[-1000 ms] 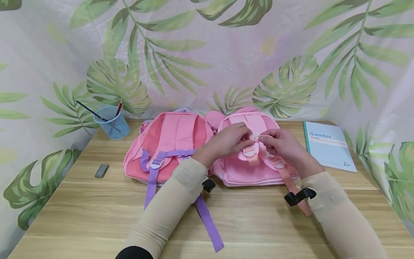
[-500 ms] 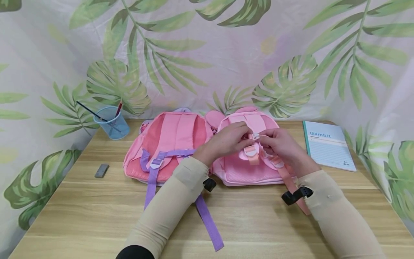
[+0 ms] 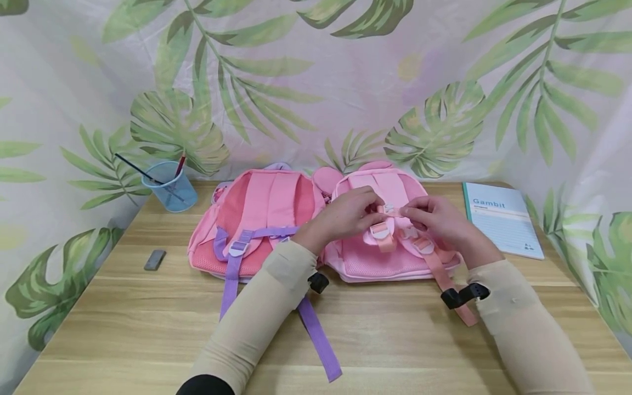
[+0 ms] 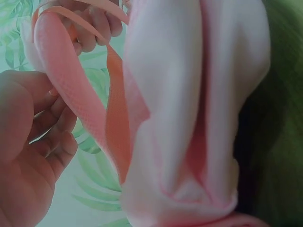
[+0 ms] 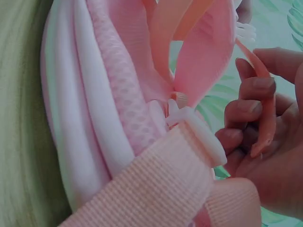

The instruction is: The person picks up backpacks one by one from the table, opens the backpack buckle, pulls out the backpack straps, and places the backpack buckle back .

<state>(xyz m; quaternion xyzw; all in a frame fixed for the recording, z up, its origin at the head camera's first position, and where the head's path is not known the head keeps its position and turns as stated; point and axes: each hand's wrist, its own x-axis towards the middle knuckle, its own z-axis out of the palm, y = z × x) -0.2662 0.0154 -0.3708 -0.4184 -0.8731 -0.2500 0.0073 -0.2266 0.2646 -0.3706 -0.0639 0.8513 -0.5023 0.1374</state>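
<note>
A pink backpack lies on the table with its padded back and shoulder straps upward. At a small white buckle on its peach chest strap, my left hand pinches the left end. Thumb and fingers of my right hand hold the peach strap to the right of that buckle. The right wrist view shows the strap's loose end running under the curled fingers into the palm. In the left wrist view, the padded shoulder strap hides part of the left fingertips.
A second pink backpack with purple straps adjoins on the left. A blue pen cup and a grey eraser stand farther left. A notebook lies at the right. White adjuster buckles hang on the peach straps.
My right hand drew back from the white buckle and has shifted slightly right, with more peach strap showing between the hands. My left hand stays almost in place.
</note>
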